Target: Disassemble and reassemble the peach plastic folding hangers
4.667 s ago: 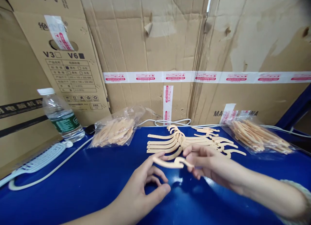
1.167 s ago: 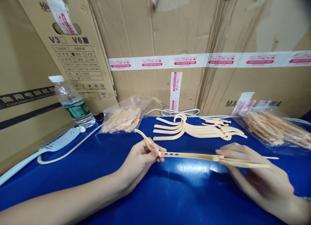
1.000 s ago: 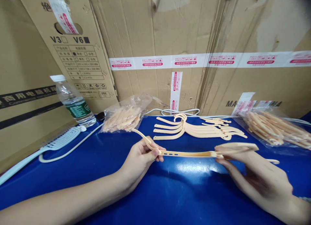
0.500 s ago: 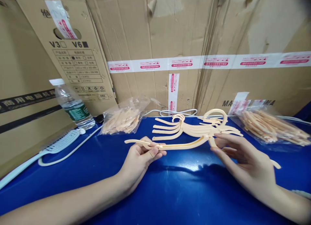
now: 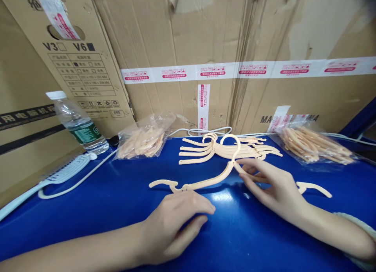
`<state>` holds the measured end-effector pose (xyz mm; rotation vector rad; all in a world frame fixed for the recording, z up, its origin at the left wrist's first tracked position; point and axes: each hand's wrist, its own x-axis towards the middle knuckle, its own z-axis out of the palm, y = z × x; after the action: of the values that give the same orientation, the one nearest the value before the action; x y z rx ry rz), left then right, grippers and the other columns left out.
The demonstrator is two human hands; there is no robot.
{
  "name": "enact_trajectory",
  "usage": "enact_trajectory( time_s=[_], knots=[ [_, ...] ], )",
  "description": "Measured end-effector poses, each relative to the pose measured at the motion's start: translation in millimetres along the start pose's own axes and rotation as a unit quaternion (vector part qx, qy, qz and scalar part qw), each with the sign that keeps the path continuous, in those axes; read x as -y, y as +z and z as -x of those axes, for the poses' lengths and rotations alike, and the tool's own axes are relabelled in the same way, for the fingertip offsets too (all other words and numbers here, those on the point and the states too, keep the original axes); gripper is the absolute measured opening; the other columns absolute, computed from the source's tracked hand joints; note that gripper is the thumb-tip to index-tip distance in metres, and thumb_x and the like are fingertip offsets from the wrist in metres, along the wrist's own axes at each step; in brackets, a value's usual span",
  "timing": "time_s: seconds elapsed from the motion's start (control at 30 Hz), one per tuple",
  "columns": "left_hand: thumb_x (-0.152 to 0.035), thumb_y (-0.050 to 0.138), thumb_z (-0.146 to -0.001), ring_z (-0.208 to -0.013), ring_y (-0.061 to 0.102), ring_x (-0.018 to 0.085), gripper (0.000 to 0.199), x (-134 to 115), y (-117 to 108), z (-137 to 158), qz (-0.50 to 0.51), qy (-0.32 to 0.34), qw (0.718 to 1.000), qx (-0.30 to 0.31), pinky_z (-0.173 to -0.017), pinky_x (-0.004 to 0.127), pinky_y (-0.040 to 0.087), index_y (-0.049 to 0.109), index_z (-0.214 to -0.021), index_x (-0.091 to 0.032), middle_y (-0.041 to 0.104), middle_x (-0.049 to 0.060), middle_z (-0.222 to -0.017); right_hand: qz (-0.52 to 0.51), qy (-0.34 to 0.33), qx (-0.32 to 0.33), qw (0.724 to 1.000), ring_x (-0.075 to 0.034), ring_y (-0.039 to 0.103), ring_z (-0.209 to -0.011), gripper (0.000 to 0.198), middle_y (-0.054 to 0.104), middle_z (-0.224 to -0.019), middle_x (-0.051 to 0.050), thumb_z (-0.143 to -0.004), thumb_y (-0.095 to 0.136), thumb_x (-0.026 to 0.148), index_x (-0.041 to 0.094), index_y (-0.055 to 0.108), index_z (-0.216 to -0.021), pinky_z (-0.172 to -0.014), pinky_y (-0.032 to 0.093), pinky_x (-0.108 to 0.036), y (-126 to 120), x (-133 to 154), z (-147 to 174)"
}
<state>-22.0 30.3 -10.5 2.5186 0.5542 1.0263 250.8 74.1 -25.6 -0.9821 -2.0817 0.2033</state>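
Observation:
A cream folding clothes hanger (image 5: 210, 181) is spread out over the blue table, its curved hook pointing up and away from me. My right hand (image 5: 274, 182) grips it just right of the hook, thumb and fingers around the right arm, which they partly hide. The hanger's right tip shows beyond my wrist. Below the left arm, my left hand (image 5: 176, 221) is held with bent fingers and the thumb apart, nothing between them. Behind the hanger lies a group of similar cream hangers (image 5: 195, 155), side by side with their arms overlapping.
Clear plastic bags of cream hanger parts lie at the left (image 5: 141, 142) and right (image 5: 317, 144). A water bottle (image 5: 84, 127), a pale blue hairbrush (image 5: 69, 171) and a white cable (image 5: 88, 180) are on the left. Cardboard boxes (image 5: 176, 37) wall off the back of the blue table (image 5: 117, 213).
My left hand has let go of the hanger's left arm and moved down toward me. The hanger sits lower, still in my right hand. The view has shifted slightly right.

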Motion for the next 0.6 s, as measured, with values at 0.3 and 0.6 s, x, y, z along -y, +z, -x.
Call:
enact_trajectory(
  time_s=[0.3, 0.6],
  knots=[
    [-0.015, 0.052, -0.091, -0.119, 0.055, 0.025, 0.027, -6.9, 2.1, -0.8, -0.181, 0.024, 0.974, 0.132, -0.1, 0.041, 0.048, 0.058, -0.117, -0.014, 0.062, 0.012, -0.128, 0.1, -0.059, 0.129, 0.985, -0.022, 0.057, -0.081, 0.018, 0.062, -0.088, -0.009, -0.095, 0.044, 0.016, 0.018, 0.061, -0.101, -0.072, 0.051, -0.037, 0.9, 9.6, 0.7],
    [-0.021, 0.051, -0.092, -0.13, 0.047, 0.029, 0.033, -6.3, 2.8, 1.5, -0.233, -0.029, 0.96, 0.155, -0.105, 0.046, 0.045, 0.054, -0.124, -0.017, 0.056, 0.012, -0.137, 0.109, -0.037, 0.175, 0.978, -0.026, 0.052, -0.1, 0.034, 0.057, -0.113, -0.012, -0.098, 0.04, 0.017, 0.02, 0.054, -0.129, -0.085, 0.048, -0.045, -2.3, 6.3, -3.3]
  ],
)
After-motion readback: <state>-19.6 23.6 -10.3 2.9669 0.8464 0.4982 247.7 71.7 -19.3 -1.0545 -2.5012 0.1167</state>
